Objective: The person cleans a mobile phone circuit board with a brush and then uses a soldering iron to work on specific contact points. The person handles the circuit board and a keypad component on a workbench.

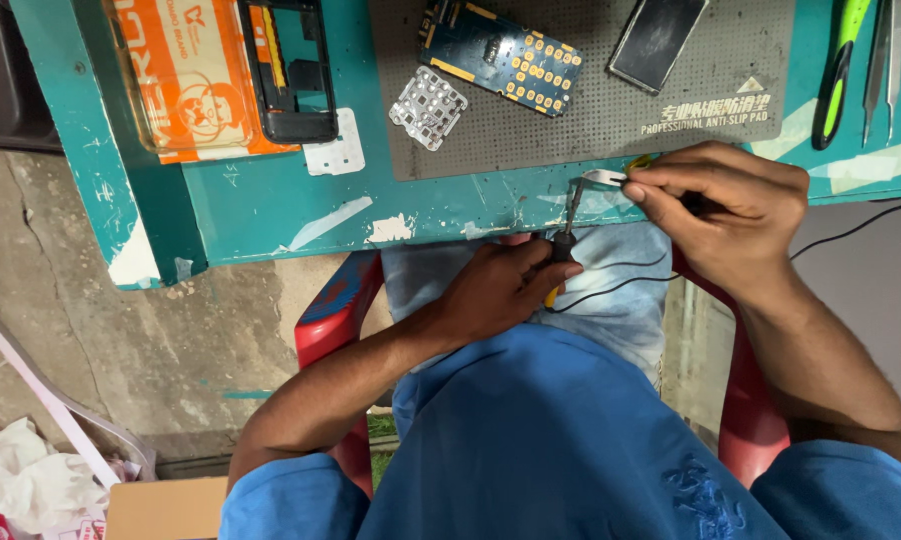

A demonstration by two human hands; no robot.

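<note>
Head view, looking down over the near edge of a teal workbench (271, 205).

Far-left part of the bench: an orange printed sheet (196, 80) under a clear cover, with a black phone frame (291, 70) lying on its right side, long axis running toward the far edge. Just right of it, a grey anti-slip mat (691, 110) carries a small silvery keypad membrane (428, 107), a blue circuit board (503, 55) with gold contact pads, lying diagonally, and a dark screen panel (657, 40).

Below the bench's near edge, the left hand (496, 290) is clenched around the handle of a soldering iron (568, 225). The iron's long axis is nearly upright in the picture; its dark tip points toward the near edge of the bench, ending just beside a small white part (605, 178). A black cord (611, 285) trails from the handle toward the right.

The right hand (731, 215) rests at the near edge, fingertips pinched on the small white part; something yellow shows behind the fingers, too hidden to identify.

Far-right corner: a green-handled tool (839, 70) and metal tweezers (886, 60), both lying with long axes toward the far edge.
</note>
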